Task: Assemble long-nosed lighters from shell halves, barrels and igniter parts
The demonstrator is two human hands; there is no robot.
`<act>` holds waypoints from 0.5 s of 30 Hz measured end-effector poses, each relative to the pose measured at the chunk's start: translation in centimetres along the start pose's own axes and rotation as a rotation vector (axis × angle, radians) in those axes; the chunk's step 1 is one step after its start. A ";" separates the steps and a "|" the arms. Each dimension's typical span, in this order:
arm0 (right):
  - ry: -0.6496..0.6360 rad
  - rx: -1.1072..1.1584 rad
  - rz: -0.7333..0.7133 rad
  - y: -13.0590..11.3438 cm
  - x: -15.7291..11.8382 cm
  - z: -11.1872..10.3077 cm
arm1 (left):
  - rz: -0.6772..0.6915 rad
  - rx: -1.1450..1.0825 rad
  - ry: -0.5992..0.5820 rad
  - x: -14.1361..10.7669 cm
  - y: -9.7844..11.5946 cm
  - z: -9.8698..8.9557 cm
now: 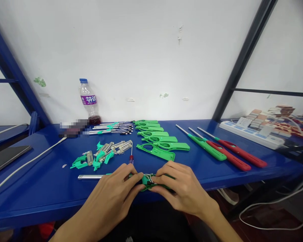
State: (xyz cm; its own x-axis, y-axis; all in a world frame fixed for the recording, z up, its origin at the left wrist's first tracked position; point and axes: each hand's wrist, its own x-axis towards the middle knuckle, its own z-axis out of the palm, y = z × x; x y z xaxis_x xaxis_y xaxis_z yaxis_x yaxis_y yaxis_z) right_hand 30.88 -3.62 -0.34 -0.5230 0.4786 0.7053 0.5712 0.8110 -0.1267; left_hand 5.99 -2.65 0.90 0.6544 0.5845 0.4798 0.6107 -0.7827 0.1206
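A half-assembled green stick lighter (146, 180) lies sideways between my hands at the desk's front edge. Its silver tube (89, 177) points left, and thin white wires show in the open handle. My left hand (116, 191) is closed around the tube end of the handle, thumb and forefinger pinching near the teal part. With fingertips at the wires, my right hand (180, 185) grips the other end; the fingers hide most of the handle. A screwdriver (131, 159) lies just beyond my left hand. Teal trigger pieces (80, 162) and transparent fuel tanks (122, 147) are piled farther left.
Several green handle shells (164, 154) and wired metal tubes (101, 132) lie behind. Three whole lighters, one green (209, 148) and two red (232, 156), lie right. A bottle (89, 101), a phone (8, 158), a white cable (27, 164) and a power strip (252, 134) surround them.
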 end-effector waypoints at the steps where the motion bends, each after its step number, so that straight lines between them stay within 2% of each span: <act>1: -0.001 -0.004 -0.001 0.0 0.0 0.0 | -0.003 0.001 -0.012 0.0 0.0 -0.1; 15: -0.014 -0.054 -0.007 0.1 0.0 0.1 | -0.004 0.024 -0.030 -0.2 -0.1 -0.2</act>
State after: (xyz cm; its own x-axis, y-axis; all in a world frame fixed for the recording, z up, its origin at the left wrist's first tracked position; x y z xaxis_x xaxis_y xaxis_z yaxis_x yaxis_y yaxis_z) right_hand 30.84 -3.50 -0.39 -0.5358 0.4781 0.6960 0.6009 0.7950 -0.0836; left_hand 5.71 -2.72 0.91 0.6646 0.5941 0.4531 0.6237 -0.7750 0.1013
